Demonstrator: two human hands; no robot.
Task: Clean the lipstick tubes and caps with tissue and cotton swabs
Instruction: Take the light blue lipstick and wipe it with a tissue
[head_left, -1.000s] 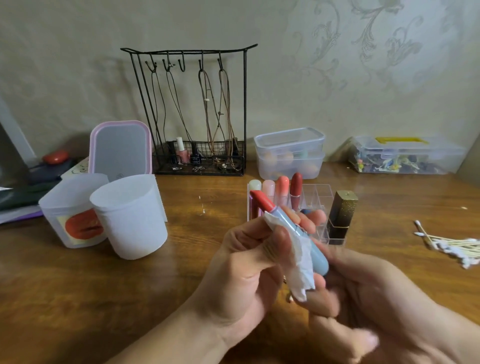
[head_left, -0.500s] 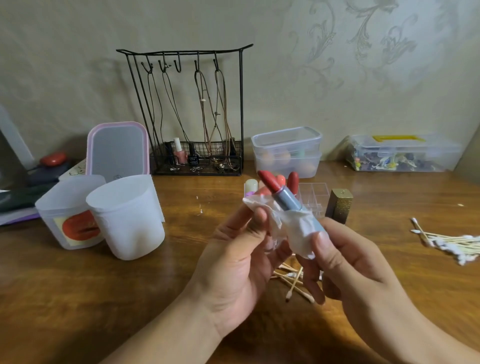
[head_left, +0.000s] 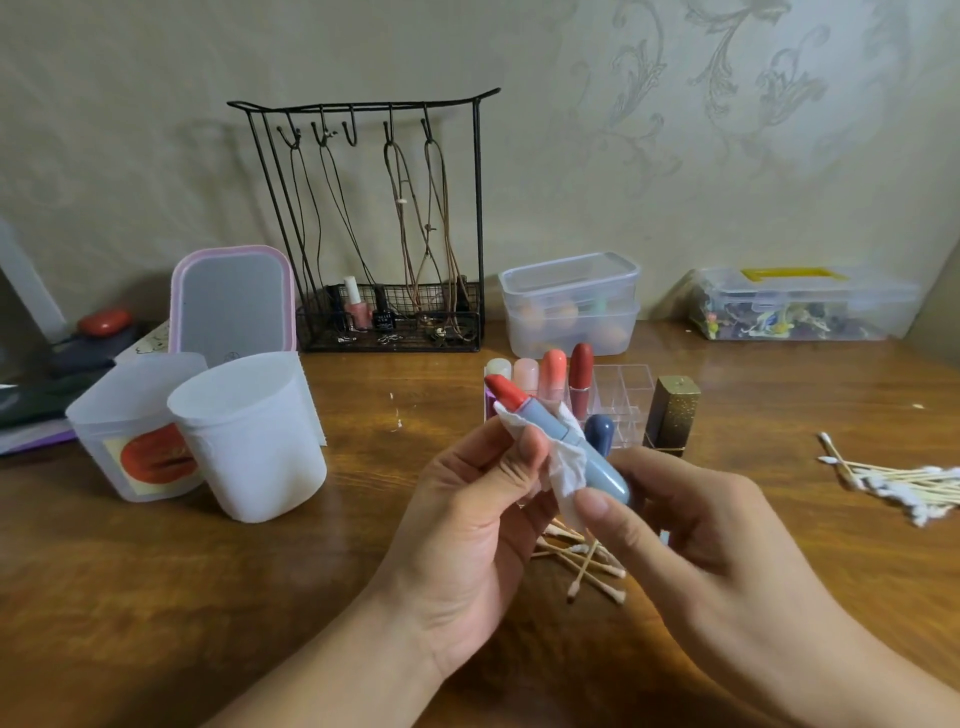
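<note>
Single head-worn view, forward and down, close over both hands above wooden table (head_left: 156, 597).

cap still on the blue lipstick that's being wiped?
No: the red bullet stands bare out of the blue lipstick, held by the right hand, with tissue pinched round it by the left hand.

The left hand (head_left: 467, 525) comes up from seven o'clock, palm turned inward, its fingers curled and thumb pressed forward in a pinch. The right hand (head_left: 696, 540) enters from five o'clock — thumb and fingertips closed together, gripping toward eleven o'clock.
</note>
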